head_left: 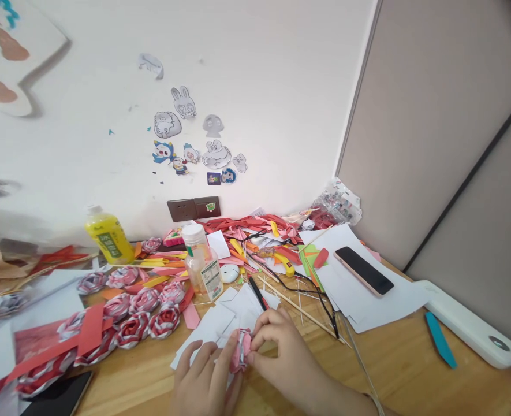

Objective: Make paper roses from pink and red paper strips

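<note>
Between my two hands is a small pink and white paper rose [241,350], held low over the front of the wooden table. My left hand [205,375] wraps its fingers around the flower's left side. Thumb and forefinger of my right hand [279,349] pinch the flower's right edge. White paper sheets [214,323] lie just behind and under the hands. Beside my right hand's knuckles is a dark pen with a red part [258,293]. Part of the flower is hidden by my fingers.
Finished paper roses [134,329] cluster at left, near a dark phone [58,396]. A clear bottle [203,263], a yellow bottle [110,237] and paper strips [255,225] stand or lie behind. At right are a pink-edged phone [363,270], a white device [472,323] and a teal cutter [440,340].
</note>
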Demonstrator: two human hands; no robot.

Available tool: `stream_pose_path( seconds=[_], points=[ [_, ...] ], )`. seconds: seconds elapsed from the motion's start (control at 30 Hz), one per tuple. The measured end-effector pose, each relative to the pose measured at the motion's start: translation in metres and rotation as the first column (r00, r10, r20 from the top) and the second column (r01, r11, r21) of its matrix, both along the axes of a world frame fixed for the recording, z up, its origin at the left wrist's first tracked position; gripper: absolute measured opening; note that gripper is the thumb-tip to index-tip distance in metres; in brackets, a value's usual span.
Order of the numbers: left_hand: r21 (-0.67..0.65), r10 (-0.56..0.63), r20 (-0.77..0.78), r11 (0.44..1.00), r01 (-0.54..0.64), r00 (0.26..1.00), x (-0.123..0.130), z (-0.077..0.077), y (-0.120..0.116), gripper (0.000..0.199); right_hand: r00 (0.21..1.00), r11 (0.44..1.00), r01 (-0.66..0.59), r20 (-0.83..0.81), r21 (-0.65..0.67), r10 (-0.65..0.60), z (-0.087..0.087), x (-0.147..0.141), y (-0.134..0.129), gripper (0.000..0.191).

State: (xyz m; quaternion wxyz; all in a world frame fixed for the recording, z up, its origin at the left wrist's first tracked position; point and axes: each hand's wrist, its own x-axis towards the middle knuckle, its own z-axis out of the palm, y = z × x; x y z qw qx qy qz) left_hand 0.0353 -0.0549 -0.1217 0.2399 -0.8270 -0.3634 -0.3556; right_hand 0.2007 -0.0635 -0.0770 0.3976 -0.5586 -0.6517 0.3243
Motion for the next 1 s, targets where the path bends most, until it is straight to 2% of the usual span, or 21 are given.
stream_pose_path(
  seconds=[0.47, 0.8, 1.0],
  points=[
    [0.007, -0.009, 0.013, 1.000, 0.009, 1.000, 0.004, 0.005, 0.001, 0.025, 1.000, 1.000, -0.018, -0.009, -0.003, 0.018, -0.005, 0.001, 0.001, 0.017],
    [-0.049, -0.015, -0.009, 0.999, 0.014, 1.000, -0.004, -0.010, 0.004, 0.028, 0.999, 0.999, -0.038, 0.012, -0.010, 0.038, -0.006, 0.002, 0.002, 0.022],
    [-0.027, -0.015, -0.012, 1.000, 0.014, 1.000, -0.005, -0.010, 0.005, 0.027, 0.999, 0.999, -0.047, -0.003, -0.023, 0.047, -0.002, 0.002, 0.002, 0.010]
  ],
)
